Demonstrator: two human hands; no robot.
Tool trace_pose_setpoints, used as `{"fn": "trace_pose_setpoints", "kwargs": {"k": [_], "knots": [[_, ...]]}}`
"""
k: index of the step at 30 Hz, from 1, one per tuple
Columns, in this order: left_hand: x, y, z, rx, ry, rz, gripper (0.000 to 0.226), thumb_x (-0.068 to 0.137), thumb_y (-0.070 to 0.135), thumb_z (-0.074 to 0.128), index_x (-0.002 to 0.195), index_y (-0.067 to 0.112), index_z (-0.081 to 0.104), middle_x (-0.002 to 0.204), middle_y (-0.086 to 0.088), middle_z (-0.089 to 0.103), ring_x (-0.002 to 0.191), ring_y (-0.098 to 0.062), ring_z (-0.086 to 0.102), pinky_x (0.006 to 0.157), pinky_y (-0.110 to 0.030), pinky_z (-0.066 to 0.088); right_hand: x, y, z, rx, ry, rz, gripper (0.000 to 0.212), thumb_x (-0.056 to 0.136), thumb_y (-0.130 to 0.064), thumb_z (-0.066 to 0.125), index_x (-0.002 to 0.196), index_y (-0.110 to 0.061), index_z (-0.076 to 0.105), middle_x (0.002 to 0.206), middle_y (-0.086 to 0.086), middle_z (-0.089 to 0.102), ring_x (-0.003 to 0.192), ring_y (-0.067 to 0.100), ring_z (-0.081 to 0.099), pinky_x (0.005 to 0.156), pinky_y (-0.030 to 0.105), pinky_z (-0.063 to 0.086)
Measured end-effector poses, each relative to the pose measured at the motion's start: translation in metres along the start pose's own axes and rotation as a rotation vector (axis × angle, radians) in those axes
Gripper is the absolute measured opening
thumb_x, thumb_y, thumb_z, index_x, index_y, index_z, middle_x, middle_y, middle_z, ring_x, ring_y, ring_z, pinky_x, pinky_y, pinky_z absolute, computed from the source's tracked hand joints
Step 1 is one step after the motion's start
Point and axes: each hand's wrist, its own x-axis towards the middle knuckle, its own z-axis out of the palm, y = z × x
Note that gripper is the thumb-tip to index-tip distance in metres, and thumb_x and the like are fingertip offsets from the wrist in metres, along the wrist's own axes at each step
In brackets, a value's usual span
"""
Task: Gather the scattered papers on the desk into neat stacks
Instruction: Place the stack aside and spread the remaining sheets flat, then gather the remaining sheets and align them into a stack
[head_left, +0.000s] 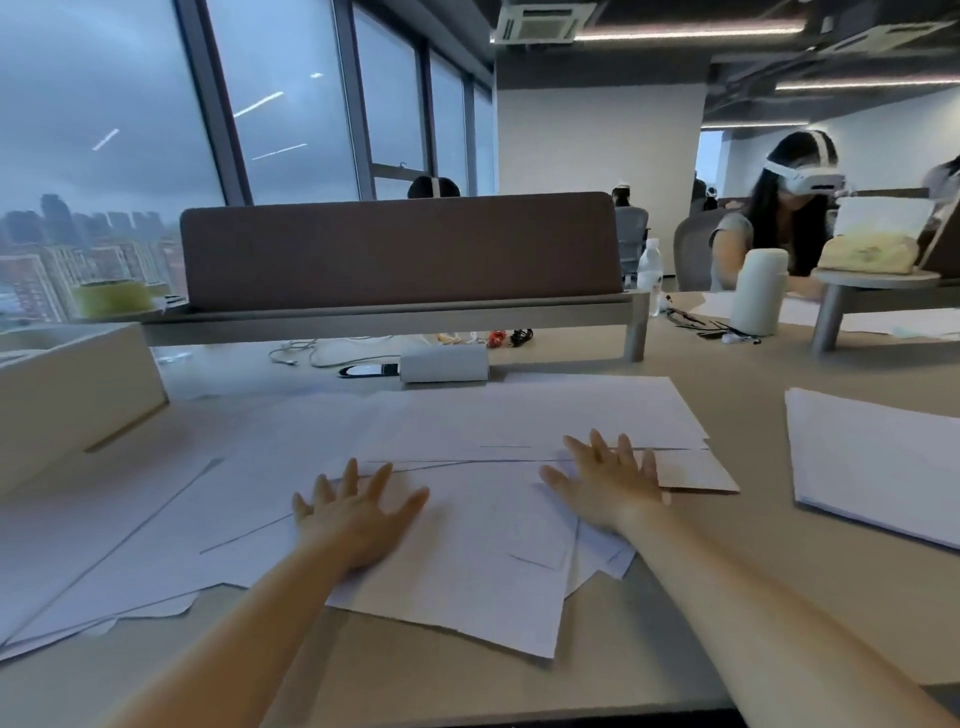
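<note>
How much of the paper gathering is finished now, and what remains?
Done: one neat stack lies at the far right. In hand: the left hand and right hand press flat on the overlapping sheets in the middle, gripping none. Left: those sheets, the loose sheets fanned leftward and a brown cardboard piece are unstacked.

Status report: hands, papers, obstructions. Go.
Left hand, right hand open, flat on papers. Papers scattered, overlapping; one stack at right. Brown card among sheets by right hand.
</note>
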Motion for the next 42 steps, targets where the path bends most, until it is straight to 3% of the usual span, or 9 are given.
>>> {"fn": "trace_pose_setpoints", "kwargs": {"k": [5,11,18,26,31,34,36,39,42], "knots": [[0.003,0.007,0.0,-0.068,0.0,-0.04,0.083,0.078,0.082,0.007,0.15,0.041,-0.002,0.161,0.0,-0.009,0.148,-0.034,-0.004,0.115,-0.06,-0.001,0.003,-0.036,0.0,-0.024,-0.099,-0.067,0.08,0.082,-0.08,0.018,0.151,-0.04,0.007,0.162,-0.002,0.008,0.145,0.039,0.006,0.118,0.048,0.01],[0.008,0.012,-0.006,-0.27,0.053,-0.037,0.081,0.082,0.077,0.03,0.151,0.037,0.013,0.161,-0.003,0.008,0.147,-0.031,0.009,0.116,-0.051,0.011,0.002,-0.056,-0.011,-0.047,0.161,-0.139,0.072,0.085,-0.07,0.038,0.14,-0.024,0.037,0.143,0.005,0.043,0.13,0.029,0.039,0.104,0.04,0.032],[0.005,-0.006,-0.009,-0.144,0.013,-0.009,0.075,0.082,0.076,0.031,0.148,0.042,0.02,0.161,-0.002,0.0,0.148,-0.032,-0.002,0.119,-0.05,0.0,0.008,-0.056,0.0,0.004,0.209,-0.348,0.032,0.095,-0.044,0.043,0.114,-0.03,0.064,0.148,-0.006,0.037,0.139,0.019,0.023,0.11,0.035,0.022],[0.006,-0.009,-0.004,-0.086,-0.021,0.034,0.075,0.081,0.079,0.023,0.147,0.043,0.02,0.16,0.002,0.01,0.147,-0.029,0.004,0.117,-0.054,0.005,0.009,-0.056,0.001,-0.194,0.08,-0.22,0.053,0.1,-0.049,0.021,0.143,-0.027,0.042,0.162,-0.002,0.006,0.148,0.026,-0.002,0.119,0.042,0.004],[0.008,-0.007,-0.005,-0.144,0.009,0.006,0.07,0.083,0.076,0.024,0.145,0.041,0.028,0.158,0.003,0.019,0.146,-0.028,0.013,0.116,-0.05,0.01,0.018,-0.051,-0.002,-0.2,0.015,-0.133,0.067,0.098,-0.055,0.017,0.151,-0.015,0.024,0.162,-0.002,0.003,0.149,0.026,-0.002,0.12,0.045,0.006],[0.007,0.001,-0.008,-0.227,0.125,0.004,0.062,0.088,0.066,0.034,0.138,0.032,0.044,0.148,0.0,0.038,0.136,-0.028,0.03,0.11,-0.041,0.026,0.018,-0.049,-0.006,-0.118,0.082,-0.147,0.065,0.099,-0.053,0.02,0.15,-0.012,0.024,0.161,-0.001,0.009,0.148,0.024,0.006,0.12,0.044,0.009],[0.007,0.009,-0.011,-0.37,0.193,0.006,0.053,0.09,0.061,0.041,0.125,0.024,0.057,0.134,-0.004,0.052,0.125,-0.028,0.042,0.101,-0.037,0.036,0.014,-0.053,-0.011,-0.073,0.161,-0.192,0.061,0.1,-0.051,0.024,0.146,-0.011,0.032,0.16,0.0,0.016,0.146,0.023,0.015,0.119,0.041,0.012],[0.005,0.029,-0.019,-0.87,0.074,-0.024,0.042,0.09,0.055,0.048,0.084,0.015,0.059,0.085,-0.008,0.058,0.076,-0.022,0.053,0.069,-0.03,0.041,0.005,-0.061,-0.016,-0.066,0.255,-0.26,0.055,0.1,-0.049,0.027,0.137,-0.011,0.043,0.152,0.002,0.033,0.136,0.026,0.035,0.112,0.037,0.021],[0.002,0.045,-0.026,-1.462,-0.217,-0.122,0.056,0.085,0.06,0.054,0.103,0.008,0.054,0.097,-0.011,0.059,0.08,-0.024,0.056,0.068,-0.034,0.047,-0.001,-0.071,-0.016,-0.115,0.289,-0.344,0.053,0.099,-0.049,0.03,0.128,-0.011,0.053,0.137,0.004,0.05,0.124,0.028,0.047,0.104,0.036,0.03]]}}
